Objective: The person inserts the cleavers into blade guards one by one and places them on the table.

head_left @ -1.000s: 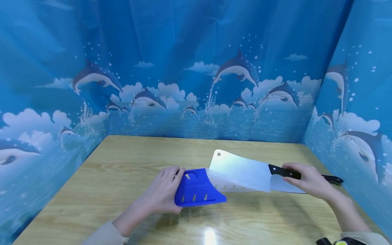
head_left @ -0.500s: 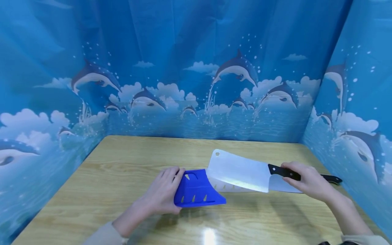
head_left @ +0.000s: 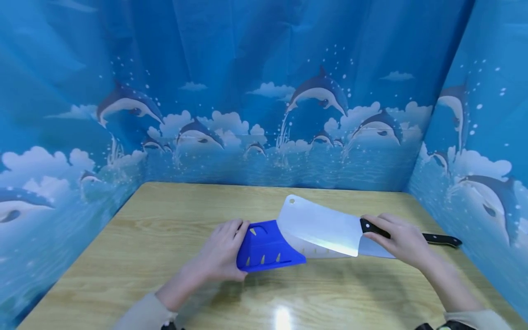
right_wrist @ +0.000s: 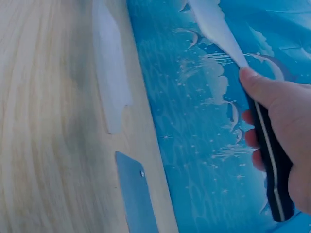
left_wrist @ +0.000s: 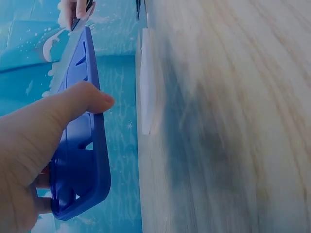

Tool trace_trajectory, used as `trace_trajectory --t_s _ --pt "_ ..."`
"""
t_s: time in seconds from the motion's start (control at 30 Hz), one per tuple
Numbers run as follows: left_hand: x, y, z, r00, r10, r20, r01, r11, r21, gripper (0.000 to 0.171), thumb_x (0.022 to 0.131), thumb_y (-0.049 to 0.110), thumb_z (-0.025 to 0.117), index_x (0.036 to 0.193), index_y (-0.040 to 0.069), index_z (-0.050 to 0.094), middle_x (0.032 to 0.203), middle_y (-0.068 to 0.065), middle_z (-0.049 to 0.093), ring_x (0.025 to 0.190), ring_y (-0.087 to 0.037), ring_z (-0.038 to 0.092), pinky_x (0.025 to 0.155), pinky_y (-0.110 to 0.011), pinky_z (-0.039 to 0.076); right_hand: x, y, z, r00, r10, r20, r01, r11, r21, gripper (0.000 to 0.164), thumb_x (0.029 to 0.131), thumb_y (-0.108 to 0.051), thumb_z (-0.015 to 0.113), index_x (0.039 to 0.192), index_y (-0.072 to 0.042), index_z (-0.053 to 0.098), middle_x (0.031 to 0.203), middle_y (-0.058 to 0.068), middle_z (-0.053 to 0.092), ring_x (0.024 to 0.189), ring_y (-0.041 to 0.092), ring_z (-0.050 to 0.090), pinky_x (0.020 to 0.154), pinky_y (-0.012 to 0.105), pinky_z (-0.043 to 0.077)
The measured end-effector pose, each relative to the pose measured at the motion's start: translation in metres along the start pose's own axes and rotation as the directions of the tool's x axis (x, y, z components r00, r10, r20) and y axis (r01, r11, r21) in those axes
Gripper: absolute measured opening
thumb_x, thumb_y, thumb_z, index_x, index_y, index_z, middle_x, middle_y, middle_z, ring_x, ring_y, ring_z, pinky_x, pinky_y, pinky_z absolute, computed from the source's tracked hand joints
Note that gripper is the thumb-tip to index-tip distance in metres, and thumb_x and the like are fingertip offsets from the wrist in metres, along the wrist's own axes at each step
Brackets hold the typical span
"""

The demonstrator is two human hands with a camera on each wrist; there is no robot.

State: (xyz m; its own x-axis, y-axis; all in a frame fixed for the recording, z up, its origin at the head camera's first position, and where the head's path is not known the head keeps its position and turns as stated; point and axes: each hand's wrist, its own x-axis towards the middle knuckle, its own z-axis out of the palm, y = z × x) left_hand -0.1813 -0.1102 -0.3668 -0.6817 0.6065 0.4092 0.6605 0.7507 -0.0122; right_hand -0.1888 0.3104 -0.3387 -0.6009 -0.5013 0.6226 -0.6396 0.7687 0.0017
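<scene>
Your left hand [head_left: 222, 250] is clamped on the blue slotted sheath [head_left: 269, 250], holding it above the worktop [head_left: 181, 206]. Opposite, your right hand [head_left: 400, 240] is wrapped round the handle of the cleaver [head_left: 319, 224], blade pointing left, its end right at the sheath's edge; whether it's inside, can't tell. Beneath, a white slotted piece [head_left: 321, 251] and a second knife [head_left: 373, 247] lie there; beyond them, a dolphin curtain [head_left: 231, 55].

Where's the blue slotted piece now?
The left hand grips the blue slotted piece above the table, left of the held cleaver in the head view.
</scene>
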Motion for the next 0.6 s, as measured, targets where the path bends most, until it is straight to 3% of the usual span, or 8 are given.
trace_trajectory --t_s 0.23,0.37,0.6 --pt "-0.002 -0.007 0.001 1.000 0.014 0.002 -0.014 1.000 0.005 0.110 0.044 0.051 0.080 0.130 -0.007 0.043 0.117 -0.019 0.049 0.106 -0.033 0.049 0.093 -0.048 0.042 0.003 -0.001 0.008 0.998 -0.046 -0.033 0.047 0.999 0.009 0.046 0.065 -0.019 0.079 0.108 -0.005 0.068 0.083 0.004 0.068 0.063 0.016 0.063 0.046 0.024 0.044" --pt "-0.006 -0.011 0.000 0.999 0.044 0.000 -0.044 0.999 0.012 0.112 0.043 0.053 0.079 0.131 -0.007 0.043 0.116 -0.019 0.049 0.105 -0.032 0.050 0.092 -0.046 0.043 0.003 -0.001 0.011 0.992 -0.116 -0.056 0.118 0.992 0.049 0.043 0.071 -0.025 0.076 0.107 -0.003 0.068 0.082 0.004 0.069 0.062 0.013 0.063 0.048 0.019 0.046" --pt "-0.014 -0.019 -0.002 0.996 0.071 0.057 -0.070 0.997 -0.028 0.114 0.044 0.055 0.079 0.133 -0.006 0.041 0.120 -0.019 0.047 0.108 -0.033 0.049 0.093 -0.046 0.043 -0.004 -0.006 0.013 0.976 -0.214 -0.036 0.216 0.975 0.057 0.042 0.081 -0.037 0.065 0.110 -0.007 0.068 0.081 0.003 0.068 0.058 0.008 0.060 0.046 0.015 0.043"
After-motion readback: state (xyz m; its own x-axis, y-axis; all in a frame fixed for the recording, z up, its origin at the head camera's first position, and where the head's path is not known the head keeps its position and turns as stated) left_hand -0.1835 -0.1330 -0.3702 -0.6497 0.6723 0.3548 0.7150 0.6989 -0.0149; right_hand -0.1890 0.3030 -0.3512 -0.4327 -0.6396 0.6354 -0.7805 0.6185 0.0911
